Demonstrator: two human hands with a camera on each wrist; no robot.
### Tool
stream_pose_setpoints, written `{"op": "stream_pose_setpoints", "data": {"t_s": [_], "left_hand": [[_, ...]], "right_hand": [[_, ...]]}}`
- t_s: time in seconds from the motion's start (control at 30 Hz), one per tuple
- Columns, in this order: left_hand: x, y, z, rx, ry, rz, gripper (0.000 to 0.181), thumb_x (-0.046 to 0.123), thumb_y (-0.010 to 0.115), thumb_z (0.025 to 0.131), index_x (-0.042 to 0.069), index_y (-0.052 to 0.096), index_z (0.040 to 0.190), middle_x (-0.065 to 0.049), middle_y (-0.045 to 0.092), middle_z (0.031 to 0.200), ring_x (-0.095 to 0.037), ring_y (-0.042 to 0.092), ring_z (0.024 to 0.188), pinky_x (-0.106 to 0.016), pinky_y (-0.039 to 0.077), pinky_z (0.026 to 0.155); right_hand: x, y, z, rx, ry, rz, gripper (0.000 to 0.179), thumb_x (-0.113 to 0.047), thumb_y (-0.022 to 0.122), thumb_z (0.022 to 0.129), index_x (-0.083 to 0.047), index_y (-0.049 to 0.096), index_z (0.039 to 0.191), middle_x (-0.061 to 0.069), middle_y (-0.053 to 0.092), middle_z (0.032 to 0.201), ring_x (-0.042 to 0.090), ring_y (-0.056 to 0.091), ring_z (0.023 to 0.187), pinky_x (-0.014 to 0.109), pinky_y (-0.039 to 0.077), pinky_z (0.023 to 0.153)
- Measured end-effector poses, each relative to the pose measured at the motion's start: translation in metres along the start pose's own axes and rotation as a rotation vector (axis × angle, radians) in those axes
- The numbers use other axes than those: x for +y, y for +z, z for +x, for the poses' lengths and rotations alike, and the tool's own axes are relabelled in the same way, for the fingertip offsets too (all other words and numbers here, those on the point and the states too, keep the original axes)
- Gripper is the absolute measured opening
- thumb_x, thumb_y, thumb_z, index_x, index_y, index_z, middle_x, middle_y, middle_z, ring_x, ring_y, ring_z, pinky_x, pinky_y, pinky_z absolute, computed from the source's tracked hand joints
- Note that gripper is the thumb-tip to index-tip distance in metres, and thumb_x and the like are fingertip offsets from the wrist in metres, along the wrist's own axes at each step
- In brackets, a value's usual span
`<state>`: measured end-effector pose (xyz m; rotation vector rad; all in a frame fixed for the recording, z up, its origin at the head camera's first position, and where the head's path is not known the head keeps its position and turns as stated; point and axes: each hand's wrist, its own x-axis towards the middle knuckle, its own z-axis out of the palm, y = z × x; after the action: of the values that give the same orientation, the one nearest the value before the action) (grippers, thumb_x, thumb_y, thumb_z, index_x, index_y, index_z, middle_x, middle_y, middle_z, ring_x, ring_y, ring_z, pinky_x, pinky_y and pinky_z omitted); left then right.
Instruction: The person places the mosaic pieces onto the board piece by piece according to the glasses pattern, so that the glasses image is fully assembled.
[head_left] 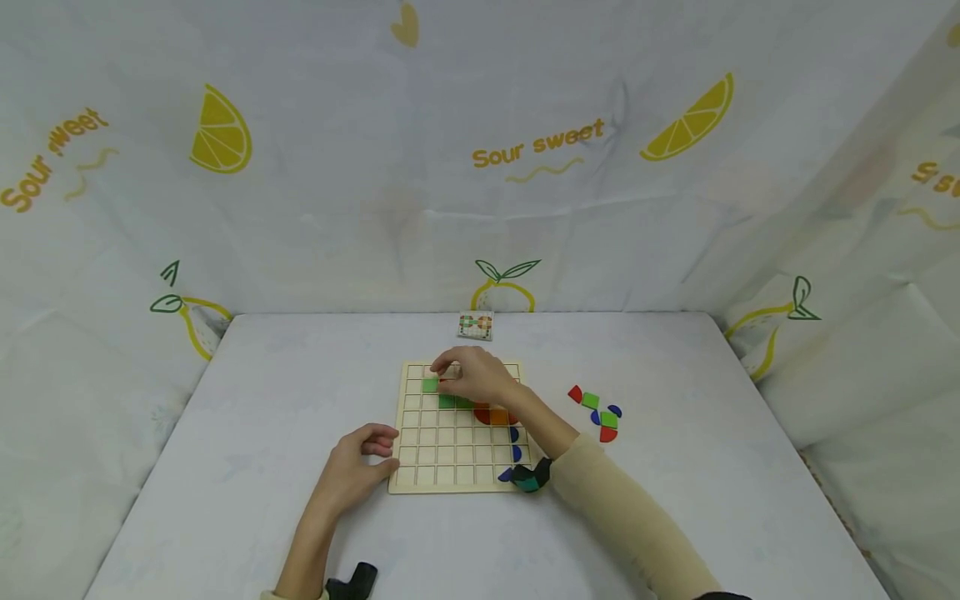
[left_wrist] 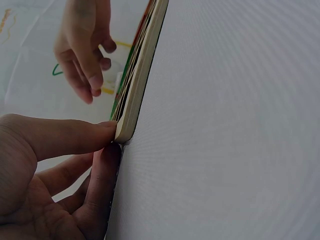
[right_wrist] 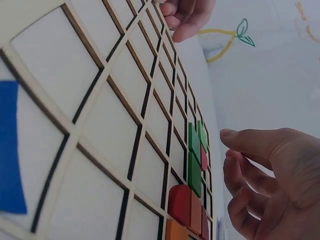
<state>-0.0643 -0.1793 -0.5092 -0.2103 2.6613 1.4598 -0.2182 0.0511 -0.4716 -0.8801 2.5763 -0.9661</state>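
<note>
- Grid board (head_left: 450,490): flat on the table (head_left: 300,367), in front of the person, its rim showing on the left and near sides.
- Left hand (head_left: 358,458): thumb and forefinger set apart, tips against the board's left edge. I read this as steadying, so the board does not skid while the other hand works; no tile visible in it.
- Right hand (head_left: 480,375): above the board's far rows, fingers loosely bent, thumb tip a little apart from them. The right wrist view shows nothing between them.
- Under or just beside it: a light green square tile (head_left: 430,385), a partly hidden red tile, and two darker green tiles (head_left: 455,402) side by side in the next row. Farther right, an orange tile (head_left: 498,417) sits between red ones.
- Blue half-round tiles (head_left: 517,453) run down the right-hand side; a black-and-teal wrist device (head_left: 529,478) covers the near right corner, so cells there cannot be judged.
- Loose tiles (head_left: 609,420), red, green and blue, lie off the right edge, probably for easy reach.
- Pattern card (head_left: 476,325): beyond the far edge, presumably placed for viewing over the work.
- Room: open table left of the board and a gap before the loose tiles; the right forearm crosses the right edge, limiting low passage there.
</note>
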Motion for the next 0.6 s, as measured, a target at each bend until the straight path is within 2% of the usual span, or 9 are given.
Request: {"op": "stream_pose_setpoints", "data": {"t_s": [0.23,0.6], "left_hand": [[0.000,0.000,0.000,0.003,0.007,0.002,0.038,-0.001,0.084,0.085,0.005,0.074,0.122,-0.007,0.073,0.106,-0.013,0.067,0.095,-0.029,0.052,0.087],[0.000,0.000,0.000,0.006,0.002,0.008,0.038,-0.001,0.083,0.085,0.007,0.075,0.121,-0.006,0.074,0.106,-0.012,0.067,0.095,-0.030,0.051,0.090]], "right_hand": [[0.010,-0.015,-0.020,0.024,0.002,0.049,0.030,-0.023,0.078,0.099,-0.010,0.077,0.126,0.005,0.078,0.118,0.011,0.064,0.072,0.023,0.052,0.068],[0.029,-0.036,-0.062,0.072,0.090,0.043,0.033,-0.022,0.082,0.096,-0.009,0.078,0.126,0.010,0.078,0.122,0.014,0.058,0.076,0.024,0.050,0.067]]}}
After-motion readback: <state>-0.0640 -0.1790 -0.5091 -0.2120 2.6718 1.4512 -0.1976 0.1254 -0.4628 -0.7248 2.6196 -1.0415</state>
